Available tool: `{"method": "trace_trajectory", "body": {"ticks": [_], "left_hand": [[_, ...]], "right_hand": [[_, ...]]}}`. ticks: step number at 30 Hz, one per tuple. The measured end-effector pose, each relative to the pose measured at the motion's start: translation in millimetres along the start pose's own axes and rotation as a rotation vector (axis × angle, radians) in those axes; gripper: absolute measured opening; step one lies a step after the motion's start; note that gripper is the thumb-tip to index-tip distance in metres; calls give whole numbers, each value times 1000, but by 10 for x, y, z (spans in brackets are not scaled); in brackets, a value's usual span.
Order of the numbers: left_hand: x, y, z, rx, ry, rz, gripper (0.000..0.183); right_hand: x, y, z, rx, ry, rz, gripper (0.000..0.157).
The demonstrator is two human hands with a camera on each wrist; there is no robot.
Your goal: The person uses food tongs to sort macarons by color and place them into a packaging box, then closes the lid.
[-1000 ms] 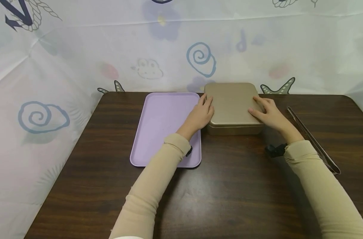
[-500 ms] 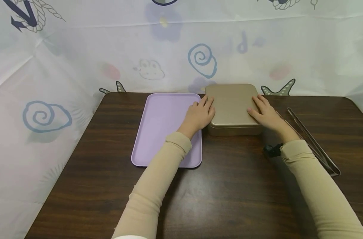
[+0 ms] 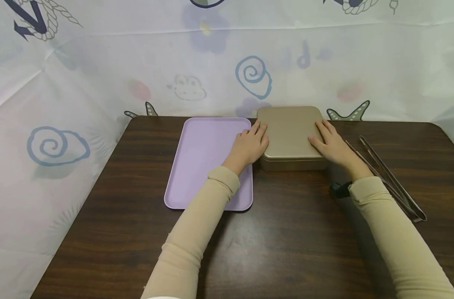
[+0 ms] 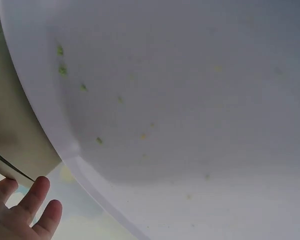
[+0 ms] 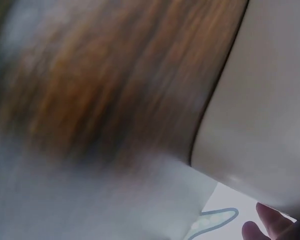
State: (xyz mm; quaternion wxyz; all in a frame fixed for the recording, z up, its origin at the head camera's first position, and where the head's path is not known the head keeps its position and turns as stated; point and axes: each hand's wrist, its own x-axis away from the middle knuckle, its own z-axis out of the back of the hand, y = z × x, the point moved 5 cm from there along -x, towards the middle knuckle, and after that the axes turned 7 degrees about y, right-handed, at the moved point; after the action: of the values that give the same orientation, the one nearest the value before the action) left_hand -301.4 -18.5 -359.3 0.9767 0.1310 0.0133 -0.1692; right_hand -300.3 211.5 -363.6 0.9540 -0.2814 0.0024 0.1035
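A closed gold tin box stands at the back of the table, its lid on. My left hand lies at the box's left edge, fairly straight fingers touching the lid's rim. At the opposite edge rests my right hand, fingers and thumb spread over the lid's corner. In the left wrist view several fingertips reach the tin's seam. The right wrist view shows fingertips by the tin's side. Beneath my left forearm is a lilac tray, with tiny green and yellow crumbs visible in the left wrist view.
Metal tongs lie at the right, partly hidden by my right forearm. The dark wooden table ends at a patterned white cloth behind and to the left. The tray sits just left of the tin.
My right hand and forearm have shifted slightly left, exposing more of the tongs. The left hand stays at the tin's edge with its fingers a little rearranged. The tin remains in place.
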Motion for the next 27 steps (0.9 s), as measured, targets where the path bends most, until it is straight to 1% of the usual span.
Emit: {"method": "trace_trajectory", "body": {"ticks": [8,12,23,27], "left_hand": [[4,2,-3,-10,-23,2,54],[3,7,7,-13,-30,3,54],[-27,7,-6,-64,-26,1,54],[-37,10,-21,-66,-39,8,55]], "right_hand": [[-19,20,-24,36,-33,-25,75],[-21,25,-24,48,-36,-32,76],[-25,22,-32,53,-62,-43,76],[-17,29,-30,52,-61,-38,77]]}}
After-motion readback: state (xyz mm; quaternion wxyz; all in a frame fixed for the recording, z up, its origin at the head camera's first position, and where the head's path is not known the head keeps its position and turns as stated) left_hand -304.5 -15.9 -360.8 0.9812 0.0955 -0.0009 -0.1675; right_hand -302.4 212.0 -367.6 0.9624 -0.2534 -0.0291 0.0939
